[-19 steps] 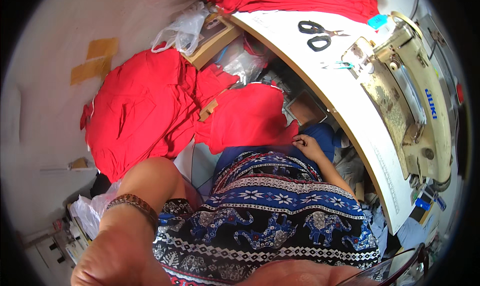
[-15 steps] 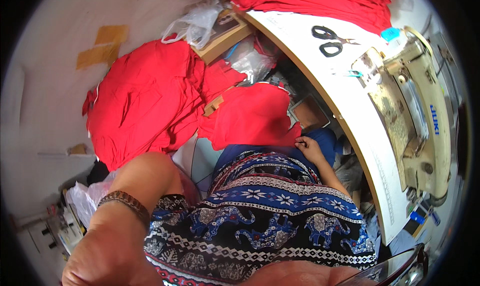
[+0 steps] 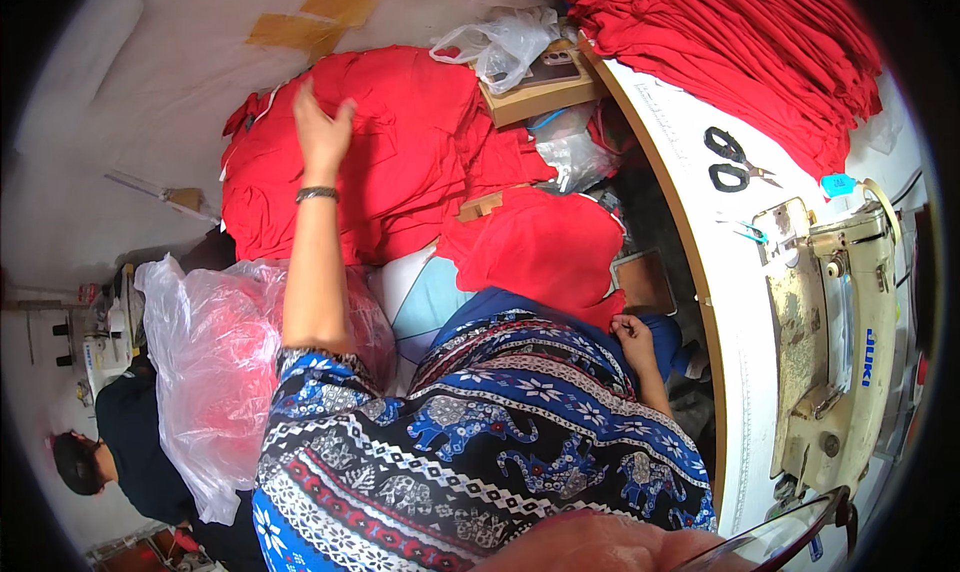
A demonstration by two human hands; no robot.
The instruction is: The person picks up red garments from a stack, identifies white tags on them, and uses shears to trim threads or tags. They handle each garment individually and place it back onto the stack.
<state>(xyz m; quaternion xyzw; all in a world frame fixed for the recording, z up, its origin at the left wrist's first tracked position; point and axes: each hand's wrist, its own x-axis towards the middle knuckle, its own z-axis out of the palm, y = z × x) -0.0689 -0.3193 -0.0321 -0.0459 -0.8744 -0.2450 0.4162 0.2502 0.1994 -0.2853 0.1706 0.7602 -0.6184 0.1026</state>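
Observation:
Over the large heap of red fabric [image 3: 400,162] at the left, my left hand [image 3: 322,132] is raised with its fingers spread and thumb apart. Nothing is in it, and whether it touches the heap I cannot tell. A piece of red cloth [image 3: 545,247] lies across my lap and knees. At that cloth's lower right corner rests my right hand [image 3: 634,340], its fingers curled together on the edge. The fingertips are small and partly hidden there.
A sewing machine [image 3: 850,342] stands on the white table [image 3: 745,372] at right, with black-handled scissors [image 3: 727,160], blue thread snips [image 3: 748,232] and stacked red fabric [image 3: 730,52]. A cardboard box [image 3: 545,100] carries a plastic bag [image 3: 505,47]. Left are a filled clear bag [image 3: 215,372] and another person [image 3: 140,442].
My left arm has swung from low beside my body up and forward over the red heap. The view has turned left, showing the filled bag and the other person. My right hand stays by the lap cloth.

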